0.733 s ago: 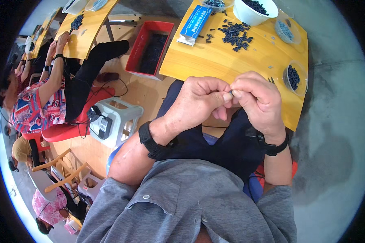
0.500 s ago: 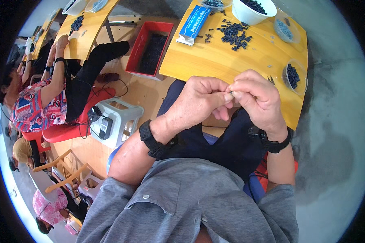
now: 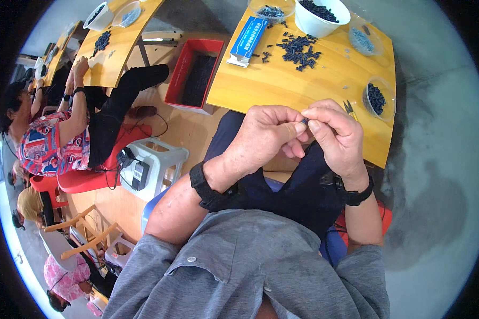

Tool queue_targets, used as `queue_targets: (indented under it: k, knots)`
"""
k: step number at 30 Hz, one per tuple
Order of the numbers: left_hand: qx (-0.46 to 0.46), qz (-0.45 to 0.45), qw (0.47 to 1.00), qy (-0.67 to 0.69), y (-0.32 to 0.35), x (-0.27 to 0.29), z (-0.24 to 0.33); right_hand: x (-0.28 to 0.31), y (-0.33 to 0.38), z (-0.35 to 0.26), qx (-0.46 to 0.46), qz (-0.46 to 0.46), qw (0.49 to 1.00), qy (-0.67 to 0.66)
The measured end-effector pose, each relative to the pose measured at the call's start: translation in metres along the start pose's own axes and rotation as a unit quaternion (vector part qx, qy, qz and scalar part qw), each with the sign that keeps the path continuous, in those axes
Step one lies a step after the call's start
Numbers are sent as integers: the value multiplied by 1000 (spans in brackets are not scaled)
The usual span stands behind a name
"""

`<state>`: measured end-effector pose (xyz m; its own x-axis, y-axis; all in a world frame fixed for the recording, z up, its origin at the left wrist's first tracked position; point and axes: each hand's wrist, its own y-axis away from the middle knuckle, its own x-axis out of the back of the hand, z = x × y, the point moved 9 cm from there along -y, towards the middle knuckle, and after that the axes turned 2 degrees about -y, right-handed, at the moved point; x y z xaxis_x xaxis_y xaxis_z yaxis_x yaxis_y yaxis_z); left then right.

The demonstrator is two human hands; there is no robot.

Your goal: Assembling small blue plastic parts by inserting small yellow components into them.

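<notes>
Over my lap, just off the table's near edge, my left hand and my right hand meet at the fingertips. Between them they pinch a small dark piece, mostly covered by thumbs and fingers. It looks like the small black tubular pieces heaped loose on the yellow table. Close to my right hand lie tweezers or snips with dark tips. A clear round tub of black pieces stands at the table's right side.
Toward the far edge stand a blue and white box, a white bowl of black pieces and a clear tub of pale blue bits. A red bin sits on the floor to the left. Beyond a white stool, co-workers sit at other tables.
My hands stay together, pinching, with only a slight shift of the fingers. The view has moved a little, uncovering more of the tool beside my right hand.
</notes>
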<state>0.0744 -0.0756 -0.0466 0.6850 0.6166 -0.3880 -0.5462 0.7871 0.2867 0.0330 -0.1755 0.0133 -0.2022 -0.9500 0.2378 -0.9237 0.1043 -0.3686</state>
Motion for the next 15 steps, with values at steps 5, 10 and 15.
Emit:
queue_targets:
  k: [5, 10, 15]
  knots:
    - [-6, 18, 1000, -25, 5, 2, -1, -2, 3, 4, -45, -5, 999, -20]
    - [-5, 3, 1000, -26, 8, 0, 4, -1, 6, 10, -70, 0, 995, -76]
    - [6, -1, 1000, -16, 8, 2, 1, -3, 5, 12, -74, -6, 993, -86]
